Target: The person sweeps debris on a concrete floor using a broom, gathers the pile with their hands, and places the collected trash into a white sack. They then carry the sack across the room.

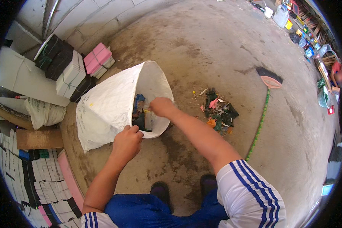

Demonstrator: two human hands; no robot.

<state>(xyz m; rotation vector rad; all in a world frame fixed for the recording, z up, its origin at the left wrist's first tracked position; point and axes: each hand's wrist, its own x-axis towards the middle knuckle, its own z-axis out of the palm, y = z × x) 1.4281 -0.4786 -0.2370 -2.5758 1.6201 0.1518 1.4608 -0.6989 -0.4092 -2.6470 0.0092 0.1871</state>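
Observation:
A large white woven sack (108, 100) lies on its side on the floor, its mouth turned to the right. My left hand (127, 142) is closed on the near edge of the mouth. My right hand (162, 107) reaches into the opening with fingers curled; what it grips, if anything, I cannot make out. Beside its fingertips, dark and blue scraps (139, 102) and a flat greyish piece (148, 121) show inside the sack. To the right of the sack lies a heap of litter (219, 110), with dark, pink and orange bits.
A broom (269, 80) with a green handle lies to the right of the heap. Tied stacks of sheets, one pink (97, 57), stand by the block wall. More stacked sheets (49, 171) fill the lower left. Assorted containers and a person (336, 72) are at the far right.

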